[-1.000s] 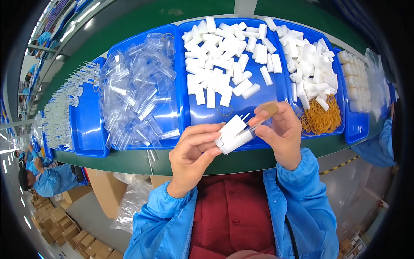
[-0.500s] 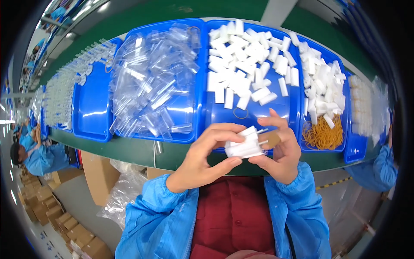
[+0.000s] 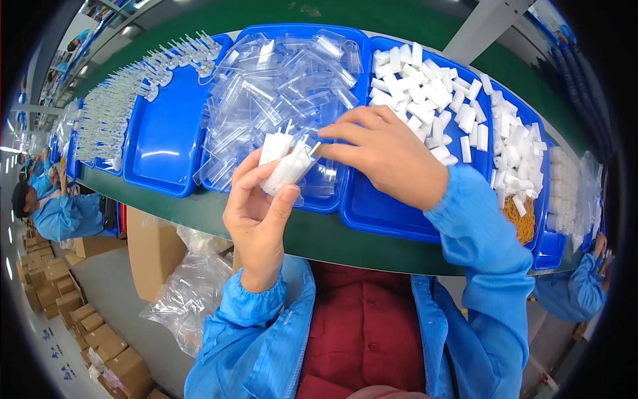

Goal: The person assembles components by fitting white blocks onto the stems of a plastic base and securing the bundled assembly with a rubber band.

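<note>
Head view shows our left hand point(image 3: 256, 213) clamped on two white plugs point(image 3: 284, 163) above the tray of clear bags point(image 3: 286, 86); our right hand point(image 3: 389, 153) pinches one bag. Plugs look light, stiff, smooth; we judge holding the body, not the prongs, is best.

Blue smock sleeves point(image 3: 266, 319), elastic cuffs, red garment point(image 3: 362, 326) beneath

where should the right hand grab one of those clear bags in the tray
Pinch a clear bag by a free upper edge, coming from above: they lie flat and overlapping in the blue tray, so only edges lift. The right hand is already over it.
</note>
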Demonstrator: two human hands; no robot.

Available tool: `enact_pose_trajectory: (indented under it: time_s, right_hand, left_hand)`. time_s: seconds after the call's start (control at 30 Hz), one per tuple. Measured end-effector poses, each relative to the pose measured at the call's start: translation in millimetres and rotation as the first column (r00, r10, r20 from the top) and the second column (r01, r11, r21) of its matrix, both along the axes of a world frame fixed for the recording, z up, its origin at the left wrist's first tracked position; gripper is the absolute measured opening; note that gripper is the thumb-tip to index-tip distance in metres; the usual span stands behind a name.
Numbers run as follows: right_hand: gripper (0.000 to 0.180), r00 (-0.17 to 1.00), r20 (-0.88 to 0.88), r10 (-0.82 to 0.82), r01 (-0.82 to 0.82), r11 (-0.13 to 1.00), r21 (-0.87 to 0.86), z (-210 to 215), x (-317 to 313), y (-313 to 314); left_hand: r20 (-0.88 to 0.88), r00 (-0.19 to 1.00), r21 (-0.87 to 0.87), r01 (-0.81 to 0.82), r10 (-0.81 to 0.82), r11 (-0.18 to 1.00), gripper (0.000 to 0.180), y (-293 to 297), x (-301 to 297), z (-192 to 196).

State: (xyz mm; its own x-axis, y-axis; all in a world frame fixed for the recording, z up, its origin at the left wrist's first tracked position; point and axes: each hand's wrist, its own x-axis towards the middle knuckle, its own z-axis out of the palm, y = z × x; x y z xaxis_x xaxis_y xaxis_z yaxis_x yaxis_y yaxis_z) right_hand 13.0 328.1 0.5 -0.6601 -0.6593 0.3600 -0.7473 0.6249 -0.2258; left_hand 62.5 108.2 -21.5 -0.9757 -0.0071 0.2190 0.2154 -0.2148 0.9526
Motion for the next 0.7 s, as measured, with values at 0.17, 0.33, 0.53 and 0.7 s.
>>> enact_pose_trajectory:
  time_s: [0.17,0.33,0.53,0.7]
  right_hand:
    - [0.023,0.992,0.074,0.105,-0.128,0.883,0.452,16,-20,-15]
    - [0.021,0.994,0.017,0.111,-0.111,0.944,0.310,29,-27,2]
    - [0.026,0.842,0.537,-0.046,0.441,0.632,-0.637,34,29,7]
    - [0.033,0.740,0.669,-0.070,0.637,0.389,-0.665,22,70,9]
  left_hand:
    - [0.035,0.999,0.035,-0.042,0.040,0.999,0.030,-4,4,-9]
    - [-0.007,1.000,-0.003,0.006,-0.007,1.000,0.028,-3,5,-10]
    - [0.046,0.987,0.063,0.153,-0.156,0.986,0.027,12,11,-6]
    - [0.108,0.949,0.113,0.284,-0.296,0.952,0.026,31,17,-11]
